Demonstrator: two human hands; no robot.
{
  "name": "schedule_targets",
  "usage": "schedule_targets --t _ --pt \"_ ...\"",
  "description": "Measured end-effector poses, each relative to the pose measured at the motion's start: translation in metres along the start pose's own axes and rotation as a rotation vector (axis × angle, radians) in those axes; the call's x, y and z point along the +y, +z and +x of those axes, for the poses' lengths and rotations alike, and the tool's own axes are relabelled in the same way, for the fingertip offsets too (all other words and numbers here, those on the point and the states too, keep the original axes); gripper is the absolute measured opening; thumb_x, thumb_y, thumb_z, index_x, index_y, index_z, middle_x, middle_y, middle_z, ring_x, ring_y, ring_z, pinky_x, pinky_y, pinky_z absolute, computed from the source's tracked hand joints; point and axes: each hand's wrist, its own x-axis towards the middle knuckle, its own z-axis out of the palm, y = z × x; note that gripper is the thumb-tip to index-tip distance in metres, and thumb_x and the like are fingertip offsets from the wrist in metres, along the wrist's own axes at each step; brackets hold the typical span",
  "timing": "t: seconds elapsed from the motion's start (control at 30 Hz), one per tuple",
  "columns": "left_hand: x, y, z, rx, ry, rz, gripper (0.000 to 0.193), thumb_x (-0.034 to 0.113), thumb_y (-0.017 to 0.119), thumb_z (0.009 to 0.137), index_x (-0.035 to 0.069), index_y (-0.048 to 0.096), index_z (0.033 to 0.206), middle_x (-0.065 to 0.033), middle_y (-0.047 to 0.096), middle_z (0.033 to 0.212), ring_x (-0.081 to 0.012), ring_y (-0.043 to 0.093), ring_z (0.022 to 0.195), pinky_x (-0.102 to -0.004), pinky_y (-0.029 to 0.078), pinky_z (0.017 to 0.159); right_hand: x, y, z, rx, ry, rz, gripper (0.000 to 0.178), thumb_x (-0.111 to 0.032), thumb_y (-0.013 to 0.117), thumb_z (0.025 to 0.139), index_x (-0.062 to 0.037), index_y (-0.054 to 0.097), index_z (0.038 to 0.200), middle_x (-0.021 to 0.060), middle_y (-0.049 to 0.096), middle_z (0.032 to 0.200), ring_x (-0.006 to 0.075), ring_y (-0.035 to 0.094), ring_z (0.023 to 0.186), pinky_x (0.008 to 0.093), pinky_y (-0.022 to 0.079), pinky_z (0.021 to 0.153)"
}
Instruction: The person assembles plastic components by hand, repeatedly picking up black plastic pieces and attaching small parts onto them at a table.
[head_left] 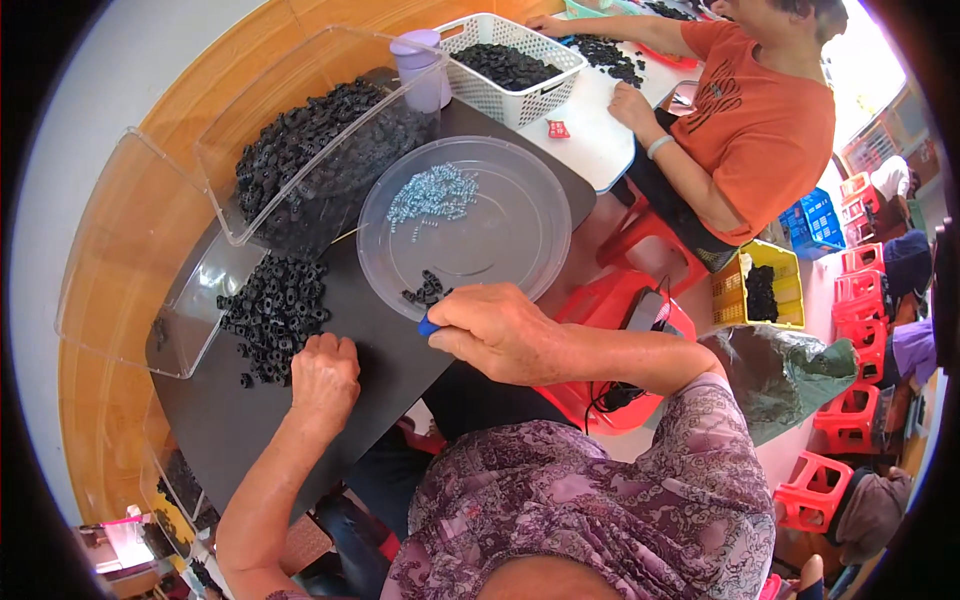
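Observation:
My left hand [326, 378] rests on the dark table [385, 352] at the near edge of a heap of small black plastic parts [275, 310]. Its fingers are curled down, and whatever they pinch is hidden. A small blue piece [428, 327], perhaps a tool handle, pokes out between the thumb and fingers of my right hand [497, 335]. That hand is closed over the near rim of a round clear plastic tray [500, 230]. Inside the tray lie a cluster of small pale blue metal springs [432, 195] and a few black parts [428, 288] close to my right hand.
A clear bin [320, 150] full of black parts stands at the far left, its lid [140, 270] beside it. Behind are a lilac cup [420, 68] and white basket [510, 75]. Someone in an orange shirt [755, 130] works at far right. Red stools [620, 310] stand right.

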Motion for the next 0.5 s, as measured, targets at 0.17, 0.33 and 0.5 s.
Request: schedule_targets --t 0.17,0.33,0.5 --pt "0.004 -0.001 0.004 -0.004 0.044 0.059 0.013 0.003 0.061 0.060 0.003 0.051 0.068 -0.0127 0.050 0.070 -0.0290 0.053 0.070 -0.0387 0.046 0.054 -0.002 -0.005 0.004 0.007 0.022 -0.041 0.012 -0.008 0.062 0.076 -0.0012 0.053 0.081 0.0164 0.055 0.070 0.0350 0.056 0.067 0.0416 0.044 0.058" --pt "0.002 0.008 0.003 0.053 0.079 0.119 0.012 0.005 0.058 0.058 0.002 0.051 0.068 -0.0113 0.048 0.068 -0.0260 0.050 0.066 -0.0346 0.045 0.052 0.002 -0.010 0.009 -0.044 0.066 -0.044 0.010 -0.005 0.062 0.080 0.0011 0.057 0.086 0.0105 0.056 0.067 0.0220 0.058 0.058 0.0311 0.044 0.052" --pt "0.005 0.008 -0.001 0.131 0.145 0.226 0.015 0.008 0.055 0.057 -0.002 0.053 0.067 -0.0101 0.044 0.064 -0.0233 0.046 0.062 -0.0301 0.041 0.049 0.003 -0.007 0.011 -0.068 0.136 -0.005 0.008 -0.004 0.061 0.081 0.0014 0.057 0.086 0.0088 0.058 0.068 0.0182 0.060 0.061 0.0289 0.046 0.055"
